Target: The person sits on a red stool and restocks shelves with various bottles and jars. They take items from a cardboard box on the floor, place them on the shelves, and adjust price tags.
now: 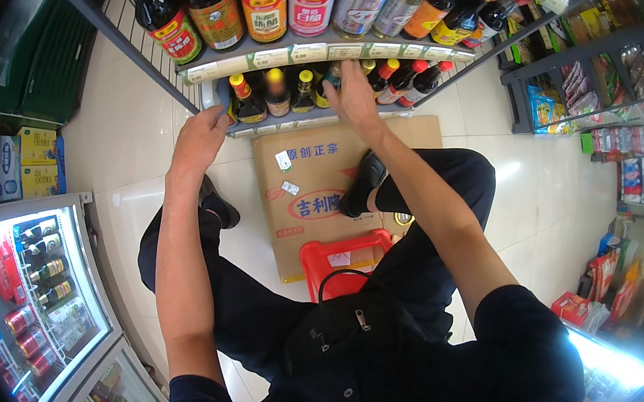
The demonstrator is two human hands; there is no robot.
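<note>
My left hand [201,138] is at the left end of the lower shelf [312,124], its fingers curled by a bluish thing [219,110] too little shown to name. Beside those fingers stands a dark sauce bottle with a yellow and red cap [244,97]. Farther right, my right hand [354,99] reaches in under the upper shelf's price rail [304,54]. A dark bottle [332,76] is against its thumb side; the fingertips are hidden, so a grip cannot be made out. More bottles with red caps [419,71] stand to the right of this hand.
Glass condiment bottles [265,9] line the upper shelf overhead. Flattened cardboard [306,170] lies on the tiled floor under my right shoe [365,180]. A red plastic stool [320,261] is between my legs. Lit drinks coolers [38,296] stand left; goods racks [591,83] stand right.
</note>
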